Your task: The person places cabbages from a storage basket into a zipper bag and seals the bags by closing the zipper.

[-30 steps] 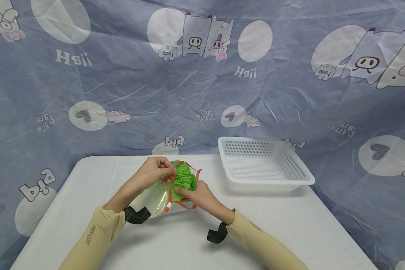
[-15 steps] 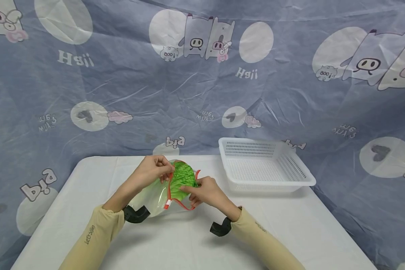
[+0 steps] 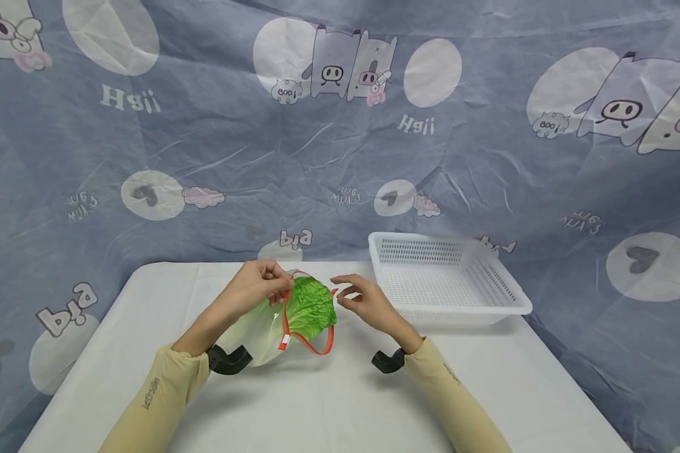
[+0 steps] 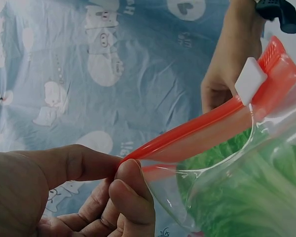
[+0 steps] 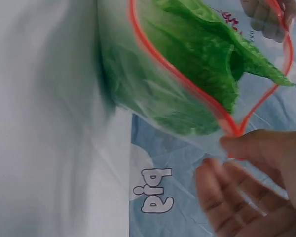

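Observation:
A clear zip bag (image 3: pixel 252 340) with a red zip edge holds a green leafy lettuce (image 3: pixel 313 305), whose leaves show at the mouth. My left hand (image 3: pixel 256 283) pinches the red edge between thumb and fingers, seen close up in the left wrist view. A white slider (image 4: pixel 250 81) sits near one end of that edge. The mouth gapes in the right wrist view, where one leaf tip sticks out past the red strip (image 5: pixel 172 69). My right hand (image 3: pixel 368 305) is at the far red corner, thumb against it in the right wrist view, fingers parted and slightly bent.
A white perforated plastic basket (image 3: pixel 447 309) stands at the back right of the white table (image 3: pixel 328 409), behind my right hand. A blue-grey printed cloth (image 3: pixel 294 145) hangs behind the table.
My right hand has let go of the lettuce and moved up and right to the red corner. The lettuce's leaves now show more fully. My left hand keeps its pinch.

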`<state>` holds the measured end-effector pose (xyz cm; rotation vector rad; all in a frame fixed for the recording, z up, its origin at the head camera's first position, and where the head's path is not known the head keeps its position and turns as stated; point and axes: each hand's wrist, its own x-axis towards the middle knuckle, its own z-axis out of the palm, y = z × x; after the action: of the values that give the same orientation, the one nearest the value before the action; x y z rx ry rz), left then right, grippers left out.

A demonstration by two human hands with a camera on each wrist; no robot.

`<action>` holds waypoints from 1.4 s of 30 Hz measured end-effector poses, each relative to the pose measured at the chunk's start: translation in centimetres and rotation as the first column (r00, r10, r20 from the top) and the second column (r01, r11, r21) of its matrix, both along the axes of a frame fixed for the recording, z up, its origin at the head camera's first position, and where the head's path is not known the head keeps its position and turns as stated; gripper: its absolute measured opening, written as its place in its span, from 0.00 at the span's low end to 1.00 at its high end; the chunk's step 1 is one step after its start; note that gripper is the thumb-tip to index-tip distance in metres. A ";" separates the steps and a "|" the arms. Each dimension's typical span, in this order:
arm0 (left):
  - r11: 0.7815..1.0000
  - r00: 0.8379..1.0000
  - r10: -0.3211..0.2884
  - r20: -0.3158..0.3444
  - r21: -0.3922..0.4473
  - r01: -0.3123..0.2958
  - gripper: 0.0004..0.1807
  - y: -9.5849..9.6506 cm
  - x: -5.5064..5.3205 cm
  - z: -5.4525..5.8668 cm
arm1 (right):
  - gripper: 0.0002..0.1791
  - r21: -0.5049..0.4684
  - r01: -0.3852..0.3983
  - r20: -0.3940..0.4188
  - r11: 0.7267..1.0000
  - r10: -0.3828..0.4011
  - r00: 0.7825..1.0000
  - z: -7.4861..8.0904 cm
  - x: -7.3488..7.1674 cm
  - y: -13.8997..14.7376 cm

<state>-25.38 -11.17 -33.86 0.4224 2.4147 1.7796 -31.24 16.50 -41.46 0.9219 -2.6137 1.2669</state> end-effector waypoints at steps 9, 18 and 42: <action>1.000 1.000 0.013 0.010 -0.007 -0.013 0.07 -0.2 0.1 0.1 | 0.13 -0.099 -0.119 -0.001 0.988 0.120 0.993 -0.2 -0.8 0.0; 1.000 1.000 0.014 0.017 -0.012 -0.013 0.08 -0.4 0.1 0.5 | 0.07 -0.072 -0.123 -0.076 0.990 0.118 0.990 -0.9 -1.5 -0.1; 0.967 0.988 -0.145 -0.052 -0.221 0.130 0.17 -6.3 0.9 2.6 | 0.14 -0.548 0.054 0.065 0.834 -0.021 0.998 6.9 0.1 0.3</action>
<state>-24.47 -17.50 -31.29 0.6167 2.5207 1.4494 -31.09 16.78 -34.56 0.7244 -2.0743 1.9066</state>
